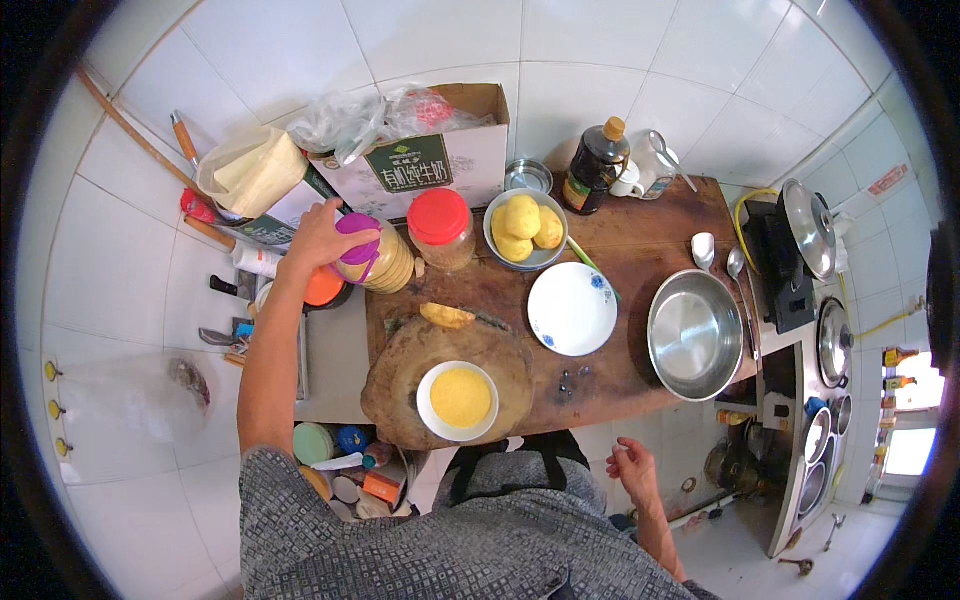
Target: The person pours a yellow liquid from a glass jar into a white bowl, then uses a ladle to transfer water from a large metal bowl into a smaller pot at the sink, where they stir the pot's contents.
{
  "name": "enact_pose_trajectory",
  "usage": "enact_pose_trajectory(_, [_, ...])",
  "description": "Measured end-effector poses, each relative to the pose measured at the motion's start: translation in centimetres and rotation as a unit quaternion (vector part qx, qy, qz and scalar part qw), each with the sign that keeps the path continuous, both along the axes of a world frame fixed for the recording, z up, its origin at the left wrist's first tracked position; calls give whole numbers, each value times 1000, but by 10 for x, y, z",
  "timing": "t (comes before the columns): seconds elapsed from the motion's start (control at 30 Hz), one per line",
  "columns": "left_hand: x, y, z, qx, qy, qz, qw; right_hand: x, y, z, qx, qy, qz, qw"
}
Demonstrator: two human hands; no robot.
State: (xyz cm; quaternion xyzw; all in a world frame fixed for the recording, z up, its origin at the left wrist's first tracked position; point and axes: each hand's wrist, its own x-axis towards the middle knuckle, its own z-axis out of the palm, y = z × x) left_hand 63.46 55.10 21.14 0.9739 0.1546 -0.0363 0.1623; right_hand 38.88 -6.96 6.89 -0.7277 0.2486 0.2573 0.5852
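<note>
My left hand [326,234] reaches to the back left of the wooden table and has its fingers around the purple lid [358,238] of a ribbed plastic jar [390,262]. The jar has tan contents and tilts in the view. Beside it stands a red-lidded jar [441,225]. My right hand [634,466] hangs by my side below the table's front edge, holding nothing, its fingers loosely bent. Near me, a white bowl of yellow grainy meal [460,399] sits on a round wooden chopping board [394,382]. At the board's far edge lies a yellowish-brown piece of food [447,315].
A bowl of peeled yellow potatoes [523,225], a white plate [572,319] and a steel basin [694,337] stand on the wooden table [600,394]. Behind are a cardboard carton [472,165] and a dark sauce bottle [592,161]. A gas stove [780,262] is at right.
</note>
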Motion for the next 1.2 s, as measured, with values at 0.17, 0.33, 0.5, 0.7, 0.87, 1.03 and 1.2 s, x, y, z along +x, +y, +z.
enact_pose_trajectory(0.17, [4, 10, -9, 34, 91, -72, 993, -11, 5, 2, -2, 2, -4, 1000])
enact_pose_trajectory(0.33, [6, 19, -22, -97, -214, -90, 968, -21, 8, 4, -19, -11, -8, 1000])
enact_pose_trajectory(0.5, [3, 7, -13, -1, 82, -49, 995, -30, 11, -2, -37, 25, -18, 999])
enact_pose_trajectory(0.7, [-12, 7, -15, -40, -9, -236, 971, -36, 22, 5, -68, 7, 7, 998])
enact_pose_trajectory(0.87, [-6, 18, -24, -111, -12, -297, 948, -49, 20, 9, -88, 18, -8, 996])
enact_pose_trajectory(1.03, [-9, 9, -23, -114, -1, -290, 950, -65, 13, 3, -95, 30, -6, 995])
enact_pose_trajectory(1.2, [-19, 2, -34, -132, -74, -199, 968, -71, 5, 5, -103, 40, -6, 994])
